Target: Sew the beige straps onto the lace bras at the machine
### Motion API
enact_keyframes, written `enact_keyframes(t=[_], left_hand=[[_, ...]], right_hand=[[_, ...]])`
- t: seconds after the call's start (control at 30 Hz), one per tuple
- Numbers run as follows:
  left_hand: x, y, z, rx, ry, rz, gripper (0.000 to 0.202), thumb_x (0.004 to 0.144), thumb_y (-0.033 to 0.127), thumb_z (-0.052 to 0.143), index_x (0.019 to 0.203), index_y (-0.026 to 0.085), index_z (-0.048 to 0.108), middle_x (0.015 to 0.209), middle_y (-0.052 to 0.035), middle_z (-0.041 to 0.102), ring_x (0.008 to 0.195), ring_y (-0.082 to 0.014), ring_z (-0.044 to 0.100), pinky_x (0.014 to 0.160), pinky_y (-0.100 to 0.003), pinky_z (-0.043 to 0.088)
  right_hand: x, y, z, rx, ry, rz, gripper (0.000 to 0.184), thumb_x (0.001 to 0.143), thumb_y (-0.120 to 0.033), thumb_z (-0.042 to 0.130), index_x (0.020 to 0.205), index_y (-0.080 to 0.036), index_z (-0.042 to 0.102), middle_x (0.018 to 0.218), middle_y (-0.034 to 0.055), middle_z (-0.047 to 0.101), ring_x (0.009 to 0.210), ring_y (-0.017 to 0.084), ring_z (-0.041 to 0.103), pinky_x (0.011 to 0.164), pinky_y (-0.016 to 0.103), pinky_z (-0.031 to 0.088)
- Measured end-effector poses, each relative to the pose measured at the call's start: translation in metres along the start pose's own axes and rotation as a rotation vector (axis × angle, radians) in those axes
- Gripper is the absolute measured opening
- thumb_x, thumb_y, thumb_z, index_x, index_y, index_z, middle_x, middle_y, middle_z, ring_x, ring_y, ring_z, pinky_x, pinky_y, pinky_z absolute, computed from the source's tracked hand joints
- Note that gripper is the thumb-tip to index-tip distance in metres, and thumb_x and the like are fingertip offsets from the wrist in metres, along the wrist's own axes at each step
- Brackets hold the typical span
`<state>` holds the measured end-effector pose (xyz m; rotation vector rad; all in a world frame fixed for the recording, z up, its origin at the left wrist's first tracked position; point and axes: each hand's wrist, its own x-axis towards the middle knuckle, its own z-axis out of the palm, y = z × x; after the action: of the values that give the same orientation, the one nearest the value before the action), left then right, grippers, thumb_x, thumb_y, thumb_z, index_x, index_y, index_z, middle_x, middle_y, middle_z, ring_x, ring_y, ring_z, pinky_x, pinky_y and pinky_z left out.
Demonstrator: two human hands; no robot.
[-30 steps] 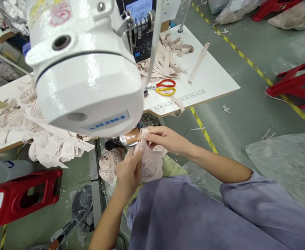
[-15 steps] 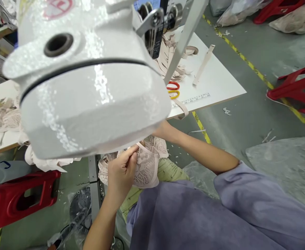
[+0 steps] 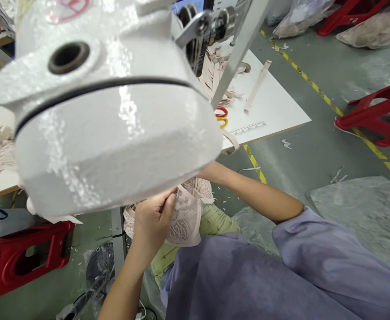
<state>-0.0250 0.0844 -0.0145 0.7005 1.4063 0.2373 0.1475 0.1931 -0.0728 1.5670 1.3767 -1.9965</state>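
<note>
A pale pink lace bra [image 3: 184, 222] hangs below the front of a white sewing machine head [image 3: 125, 151], over my lap. My left hand [image 3: 155, 218] pinches the edge of the bra between thumb and curled fingers, close under the machine. The machine head covers part of that hand's fingertips. My right hand [image 3: 210, 172] reaches in from the right behind the machine head. Only its back and wrist show; its fingers are hidden. The needle area is also out of sight behind the machine.
On the white table [image 3: 281, 111] lie fabric strips [image 3: 216, 73], scissors [image 3: 222, 122] with red and yellow handles, and a clear ruler [image 3: 248, 128]. More lace pieces [image 3: 0, 153] sit at the left. Red stools [image 3: 378, 115] and plastic sheeting [image 3: 364, 213] are on the floor.
The view has shifted slightly, so the machine head covers more of the white fabric at left. Both hands keep nearly the same place, the left still pinching the bra.
</note>
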Motion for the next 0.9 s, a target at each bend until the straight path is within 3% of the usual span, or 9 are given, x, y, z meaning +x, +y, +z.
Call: enact_keyframes(t=[0.17,0.4,0.9], left_hand=[[0.006,0.003,-0.001,0.012,0.051,-0.042,0.025,0.094,0.031,0.058,0.105,0.025,0.079,0.094,-0.0027,0.08,0.092,-0.0267,0.076,0.069,-0.031,0.061],[0.008,0.003,0.0,-0.007,0.055,-0.07,0.024,0.094,0.035,0.059,0.104,0.027,0.079,0.091,-0.0033,0.079,0.091,-0.0273,0.075,0.07,-0.033,0.061],[0.012,0.004,-0.002,0.039,0.04,-0.043,0.028,0.092,0.035,0.055,0.091,0.023,0.08,0.102,-0.0038,0.08,0.098,-0.0264,0.075,0.095,-0.038,0.057]], right_hand=[[-0.004,-0.009,-0.002,-0.088,0.048,-0.041,0.009,0.082,-0.012,0.057,0.08,-0.019,0.063,0.099,0.0062,0.06,0.098,0.025,0.058,0.091,0.044,0.051],[0.003,0.008,0.001,-0.071,0.063,-0.055,0.006,0.079,-0.014,0.062,0.076,-0.019,0.059,0.101,0.0069,0.06,0.098,0.025,0.057,0.088,0.04,0.049],[0.012,0.017,0.0,-0.119,0.022,-0.146,0.015,0.081,-0.021,0.059,0.07,-0.019,0.048,0.091,0.0055,0.057,0.08,0.018,0.052,0.071,0.032,0.042]])
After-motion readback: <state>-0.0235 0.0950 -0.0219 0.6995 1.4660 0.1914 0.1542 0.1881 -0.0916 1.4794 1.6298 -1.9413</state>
